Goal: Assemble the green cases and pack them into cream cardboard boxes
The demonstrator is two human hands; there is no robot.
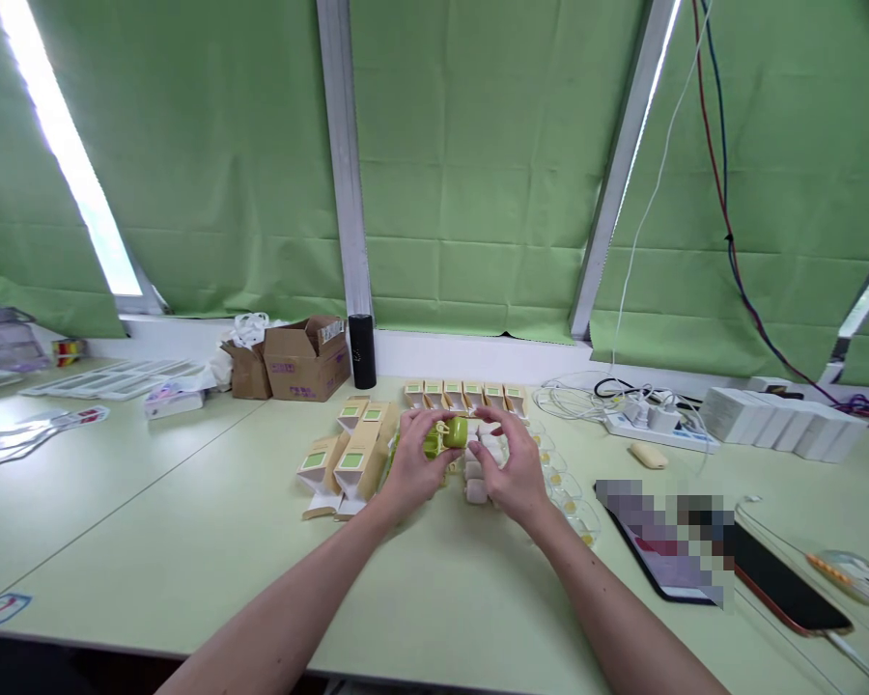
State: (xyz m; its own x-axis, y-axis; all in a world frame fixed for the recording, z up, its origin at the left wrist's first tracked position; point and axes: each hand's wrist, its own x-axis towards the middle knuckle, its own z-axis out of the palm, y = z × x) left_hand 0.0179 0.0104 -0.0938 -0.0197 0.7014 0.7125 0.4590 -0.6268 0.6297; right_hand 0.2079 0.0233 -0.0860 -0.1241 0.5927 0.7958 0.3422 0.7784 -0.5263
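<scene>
My left hand (421,463) is closed around a small green case (456,431) with a pale cord on it, held above the table. Close on its right, my right hand (514,473) has thumb and index finger curled towards the green case. Something whitish shows between these fingers, but I cannot tell whether it is held or lies behind. Under the right hand are rows of small white rounded pieces (476,492), partly covered by it. Clear plastic pieces with yellow spots (569,504) lie right of that hand. Open cream boxes with green labels (358,461) lie left of my left hand.
A row of cream boxes (463,394) stands behind my hands. Further back are a cardboard box (308,359) and a black cylinder (362,352). To the right lie a power strip (658,431), white boxes (782,423), a tablet (656,545) and a phone (789,579) with cables.
</scene>
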